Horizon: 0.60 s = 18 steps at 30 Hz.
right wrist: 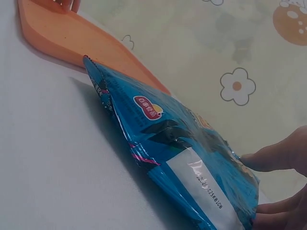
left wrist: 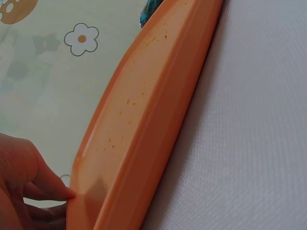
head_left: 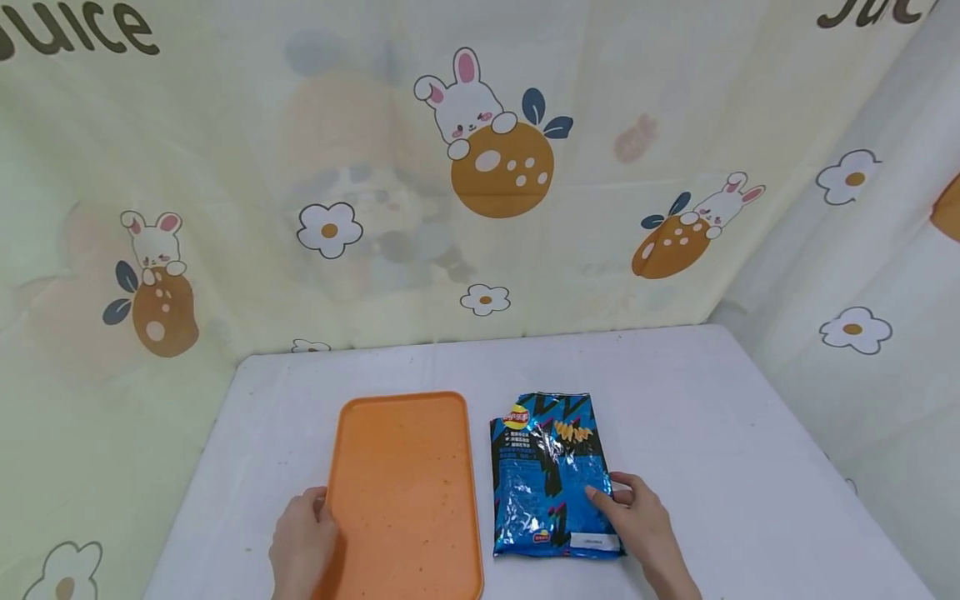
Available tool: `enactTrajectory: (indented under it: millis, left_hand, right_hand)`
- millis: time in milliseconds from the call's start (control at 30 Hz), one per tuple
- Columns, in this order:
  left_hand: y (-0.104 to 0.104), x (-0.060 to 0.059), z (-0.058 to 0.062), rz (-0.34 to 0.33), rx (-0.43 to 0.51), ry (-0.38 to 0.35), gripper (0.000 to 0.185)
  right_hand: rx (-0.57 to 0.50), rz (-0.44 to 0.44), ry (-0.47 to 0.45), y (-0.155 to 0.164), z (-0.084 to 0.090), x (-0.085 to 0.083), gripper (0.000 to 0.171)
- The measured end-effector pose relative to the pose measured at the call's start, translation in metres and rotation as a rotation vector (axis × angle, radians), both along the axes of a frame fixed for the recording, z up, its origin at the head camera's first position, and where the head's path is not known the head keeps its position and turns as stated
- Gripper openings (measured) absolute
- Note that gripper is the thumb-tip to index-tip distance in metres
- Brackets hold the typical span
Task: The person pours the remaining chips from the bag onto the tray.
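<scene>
An orange rectangular tray (head_left: 405, 467) with a low rim lies on the table, left of centre. My left hand (head_left: 303, 537) grips its left edge, thumb over the rim; the left wrist view shows small crumbs on the tray floor (left wrist: 132, 103). To the tray's right is a shiny blue-and-black chip bag (head_left: 551, 483), lying flat with a white label near its lower end. Pinched between the thumb and fingers of my right hand (head_left: 643, 518) is the bag's right edge. In the right wrist view the chip bag (right wrist: 158, 129) looks puffed and hides part of the tray.
A white cloth covers the table (head_left: 697, 417), whose back edge meets a hanging curtain (head_left: 375, 308) printed with rabbits, fruit and flowers. More curtain hangs along the left and right sides. A narrow strip of table separates tray and bag.
</scene>
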<state>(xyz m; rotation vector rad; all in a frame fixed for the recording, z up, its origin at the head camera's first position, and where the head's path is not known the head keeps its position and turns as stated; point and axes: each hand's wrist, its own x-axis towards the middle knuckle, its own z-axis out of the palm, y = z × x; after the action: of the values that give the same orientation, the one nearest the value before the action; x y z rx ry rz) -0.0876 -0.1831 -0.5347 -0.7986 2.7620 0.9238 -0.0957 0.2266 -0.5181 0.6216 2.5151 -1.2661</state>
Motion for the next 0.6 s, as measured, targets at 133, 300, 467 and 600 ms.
enactTrajectory:
  millis: [133, 300, 467, 600]
  left_hand:
    - [0.0008, 0.0004, 0.0009, 0.006, 0.002, -0.005, 0.036]
    - [0.0012, 0.0013, 0.0015, 0.012, -0.003, 0.005, 0.036]
    - [0.0015, 0.0018, 0.0015, 0.017, -0.005, 0.006, 0.036]
    - [0.0008, 0.0025, 0.0012, 0.012, 0.002, 0.011, 0.036]
  right_hand:
    - [-0.016, -0.009, -0.009, -0.0011, -0.0022, 0.0001, 0.076]
    - [-0.03, -0.019, -0.018, -0.0016, -0.0037, 0.0006, 0.075]
    - [-0.061, -0.035, -0.016, -0.0024, -0.0051, 0.0017, 0.067]
    - [-0.079, -0.05, -0.01, -0.0036, -0.0065, 0.0012, 0.058]
